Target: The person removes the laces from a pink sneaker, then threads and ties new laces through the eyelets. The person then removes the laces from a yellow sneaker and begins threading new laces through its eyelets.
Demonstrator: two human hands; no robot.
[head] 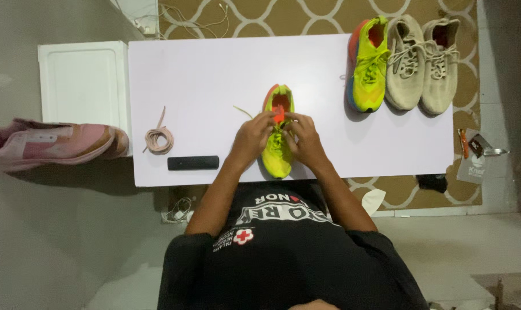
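Observation:
A neon yellow running shoe [278, 154] with an orange lining lies on the white table [214, 74], toe toward me. My left hand [252, 138] and my right hand [304, 138] sit side by side over its laces, fingers pinched near the tongue. A thin yellow lace end [242, 111] sticks out to the left from under my left hand. The middle of the shoe is hidden by both hands.
A coiled pinkish lace [158, 138] and a black remote-like bar [193, 163] lie at the table's left front. The matching yellow shoe [368, 63] and two beige sneakers [422, 62] stand at the back right. A white cabinet [83, 83] and pink cloth [48, 143] are left.

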